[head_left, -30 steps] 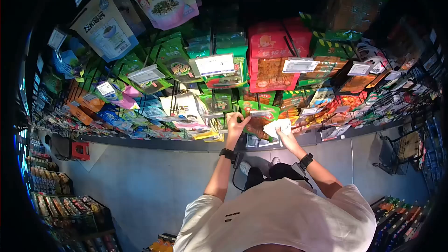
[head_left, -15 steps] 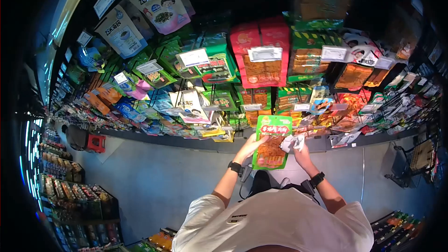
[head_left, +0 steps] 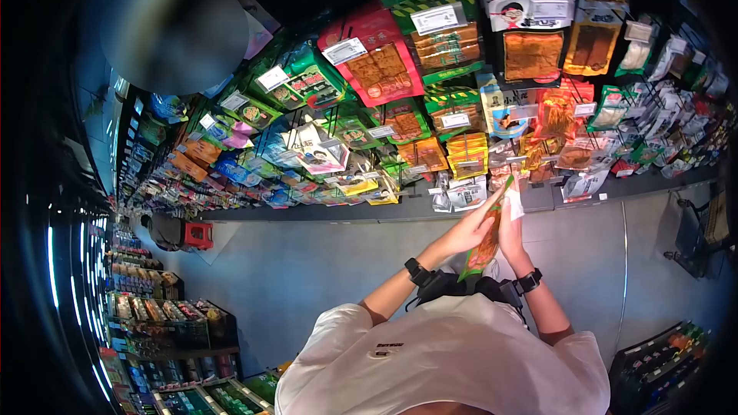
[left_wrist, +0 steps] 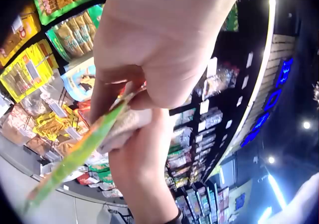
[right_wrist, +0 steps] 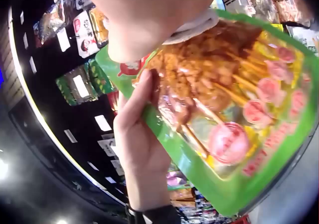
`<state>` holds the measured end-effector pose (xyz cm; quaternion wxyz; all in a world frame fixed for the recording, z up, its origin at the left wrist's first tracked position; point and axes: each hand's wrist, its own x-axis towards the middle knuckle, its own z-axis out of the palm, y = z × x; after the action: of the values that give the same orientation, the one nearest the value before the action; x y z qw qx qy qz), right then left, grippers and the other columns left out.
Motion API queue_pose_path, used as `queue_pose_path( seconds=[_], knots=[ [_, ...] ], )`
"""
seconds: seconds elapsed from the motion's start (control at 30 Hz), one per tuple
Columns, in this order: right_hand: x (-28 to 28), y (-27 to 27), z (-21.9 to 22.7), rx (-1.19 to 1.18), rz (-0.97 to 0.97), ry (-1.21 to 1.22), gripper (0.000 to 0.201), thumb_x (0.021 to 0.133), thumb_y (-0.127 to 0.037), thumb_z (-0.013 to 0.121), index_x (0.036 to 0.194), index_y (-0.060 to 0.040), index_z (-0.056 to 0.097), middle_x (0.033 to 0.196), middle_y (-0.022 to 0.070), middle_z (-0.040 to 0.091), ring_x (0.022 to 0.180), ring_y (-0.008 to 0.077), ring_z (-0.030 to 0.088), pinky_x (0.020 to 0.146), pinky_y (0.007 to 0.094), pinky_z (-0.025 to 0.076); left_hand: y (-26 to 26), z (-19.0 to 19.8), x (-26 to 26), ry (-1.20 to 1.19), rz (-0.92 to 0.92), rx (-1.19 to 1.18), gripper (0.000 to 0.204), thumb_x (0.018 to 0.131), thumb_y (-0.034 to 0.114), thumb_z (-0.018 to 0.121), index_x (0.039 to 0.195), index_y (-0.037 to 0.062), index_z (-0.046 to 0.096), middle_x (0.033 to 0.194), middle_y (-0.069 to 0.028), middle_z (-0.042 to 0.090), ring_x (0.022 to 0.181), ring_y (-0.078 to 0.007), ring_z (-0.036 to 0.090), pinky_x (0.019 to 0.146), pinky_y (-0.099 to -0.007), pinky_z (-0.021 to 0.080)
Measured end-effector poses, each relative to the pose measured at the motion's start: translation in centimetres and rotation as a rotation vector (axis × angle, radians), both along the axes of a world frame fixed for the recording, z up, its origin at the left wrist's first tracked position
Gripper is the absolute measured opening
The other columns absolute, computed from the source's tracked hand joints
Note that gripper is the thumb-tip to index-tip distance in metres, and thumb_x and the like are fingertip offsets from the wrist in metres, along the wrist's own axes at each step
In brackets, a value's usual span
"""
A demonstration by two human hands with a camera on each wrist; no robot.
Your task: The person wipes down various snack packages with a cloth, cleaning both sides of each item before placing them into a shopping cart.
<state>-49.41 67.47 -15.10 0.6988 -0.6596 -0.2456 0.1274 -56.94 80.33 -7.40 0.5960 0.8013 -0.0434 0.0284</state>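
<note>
A green-edged snack pouch (head_left: 483, 242) is held nearly edge-on between the two hands in front of the body. The left hand (head_left: 470, 230) grips its left side; in the right wrist view the left thumb lies on the pouch front (right_wrist: 199, 79). On the pouch's other side, the right hand (head_left: 510, 232) has a crumpled white tissue (head_left: 513, 201) at its fingers. The left wrist view has the left hand (left_wrist: 149, 50) pinching the pouch (left_wrist: 75, 157), with the right hand (left_wrist: 139, 164) behind it. Part of the right hand's grip is hidden.
Hanging snack packs (head_left: 382, 69) with price tags fill the rack ahead, its dark lower ledge (head_left: 369, 209) just beyond the hands. A red stool (head_left: 199, 235) stands at left, a cart (head_left: 696, 238) at right. Low display shelves (head_left: 173, 315) are at lower left.
The pouch came off the rack into the left hand, then turned from facing up to nearly edge-on. Both hands drew back from the rack and closer together. The head view shifted rightward along the shelves.
</note>
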Motion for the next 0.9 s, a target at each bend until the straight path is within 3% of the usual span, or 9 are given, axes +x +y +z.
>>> queue_pose_path(
  seconds=[0.1,0.23,0.27,0.4,0.5,0.57,0.73,0.87,0.9],
  knots=[
    [-2.9,-1.0,5.4,-0.04,-0.073,-0.318,0.063,0.104,-0.028,0.038,0.154,0.0063,0.022,0.162,0.0235,0.022,0.15,0.0369,0.021,0.122,0.0431,0.015,-1.5,0.4,-0.5,0.117,0.035,0.042,0.076,0.091,-0.003,0.053,0.159,0.0098,0.022,0.151,-0.0216,0.044,0.136,-0.0336,0.048,0.111,-0.0397,0.039],
    [-5.1,-3.1,5.8,-0.233,-0.078,-0.726,0.066,0.098,-0.024,0.046,0.152,0.0075,0.025,0.159,0.0278,0.024,0.149,0.0433,0.022,0.122,0.0493,0.015,-1.8,-3.1,-2.6,-0.084,-0.101,0.16,0.075,0.083,-0.001,0.056,0.153,0.0058,0.033,0.111,-0.0283,0.064,0.105,-0.0436,0.063,0.091,-0.0444,0.05],
    [-5.4,-3.5,6.2,-0.231,-0.026,-0.751,0.065,0.1,-0.027,0.042,0.153,0.006,0.025,0.159,0.0265,0.025,0.15,0.0409,0.02,0.122,0.0506,0.012,-2.2,-3.1,-3.2,-0.221,-0.108,0.09,0.067,0.085,-0.002,0.053,0.149,0.0038,0.038,0.114,-0.028,0.064,0.104,-0.0417,0.064,0.09,-0.0446,0.05],
    [-6.4,-4.3,8.0,-0.408,-0.1,-0.707,0.063,0.099,-0.023,0.046,0.153,0.0043,0.028,0.16,0.0253,0.026,0.149,0.0389,0.024,0.121,0.0471,0.017,-1.5,0.2,-6.3,0.229,-0.1,-0.044,0.054,0.097,-0.001,0.047,0.15,0.0014,0.037,0.117,-0.0195,0.062,0.106,-0.0298,0.062,0.097,-0.0368,0.047],
    [-9.7,-3.0,7.1,-0.225,-0.147,-0.514,0.065,0.102,-0.029,0.044,0.154,0.0052,0.024,0.162,0.0239,0.022,0.151,0.0366,0.018,0.122,0.0441,0.013,-2.1,0.1,-7.7,-0.35,-0.044,-0.005,0.048,0.103,0.009,0.046,0.149,-0.0029,0.037,0.12,-0.02,0.062,0.112,-0.0241,0.059,0.1,-0.033,0.044],
    [-12.6,-2.4,6.2,-0.097,-0.176,-0.38,0.067,0.104,-0.033,0.042,0.155,0.0058,0.022,0.163,0.0229,0.019,0.152,0.0351,0.015,0.123,0.0422,0.011,-2.2,1.2,-8.7,-0.156,0.06,-0.278,0.045,0.109,0.024,0.041,0.145,-0.0032,0.042,0.125,-0.0129,0.061,0.116,-0.0156,0.055,0.102,-0.0295,0.041],
    [-17.5,-5.3,6.5,-0.594,0.08,-0.73,0.063,0.1,-0.023,0.045,0.153,0.0067,0.028,0.162,0.0241,0.019,0.152,0.0381,0.015,0.123,0.0439,0.013,-4.2,0.6,-9.0,0.065,0.094,-0.923,0.044,0.11,0.033,0.038,0.137,0.0,0.05,0.129,-0.005,0.057,0.118,-0.0081,0.05,0.103,-0.0267,0.04],
    [-14.9,-8.3,8.7,-0.385,-0.464,-0.481,0.063,0.099,-0.024,0.048,0.152,0.005,0.03,0.162,0.0236,0.022,0.151,0.0382,0.021,0.122,0.0448,0.017,-7.5,1.0,-8.7,0.05,-0.036,-0.898,0.047,0.11,0.036,0.039,0.141,0.0012,0.047,0.134,-0.0053,0.056,0.123,-0.0096,0.049,0.106,-0.0281,0.039],
    [-14.6,-8.8,8.7,-0.283,-0.435,-0.411,0.063,0.098,-0.024,0.051,0.152,0.0042,0.032,0.161,0.0243,0.024,0.15,0.0389,0.022,0.121,0.0456,0.018,-9.1,0.8,-8.6,0.05,-0.086,-0.86,0.048,0.11,0.036,0.039,0.143,0.0017,0.046,0.136,-0.0054,0.056,0.125,-0.0102,0.049,0.107,-0.0287,0.038]
  ],
)
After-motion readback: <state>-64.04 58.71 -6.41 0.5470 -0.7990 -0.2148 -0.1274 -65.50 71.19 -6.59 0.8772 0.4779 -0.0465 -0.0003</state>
